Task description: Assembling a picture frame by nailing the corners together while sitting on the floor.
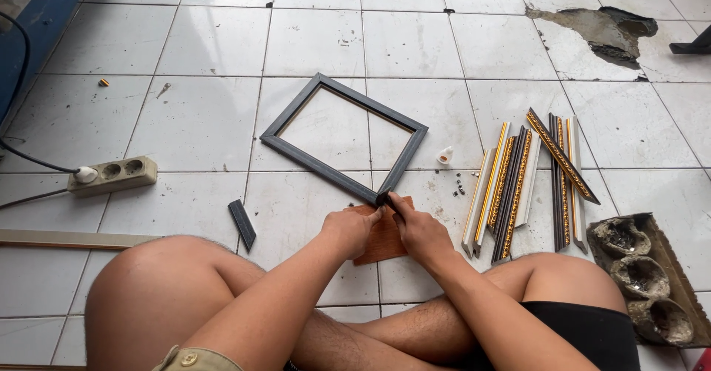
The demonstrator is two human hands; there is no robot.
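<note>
A dark grey rectangular picture frame [296, 112] lies flat on the white tiled floor [215, 41] in front of my crossed legs. Its nearest corner rests over a small brown wooden board [383, 241]. My left hand [349, 229] sits closed on that board just left of the corner. My right hand [416, 226] pinches the frame's near corner with thumb and fingers. Whether a small tool is in either hand is hidden.
A short dark moulding offcut [241, 224] lies left of my hands. Several gold-trimmed moulding strips [522, 182] lie to the right, with a small white glue bottle [444, 155] and tiny metal bits nearby. A power strip [112, 175] sits left. A dirty tray [648, 275] and broken tile [603, 34] are right.
</note>
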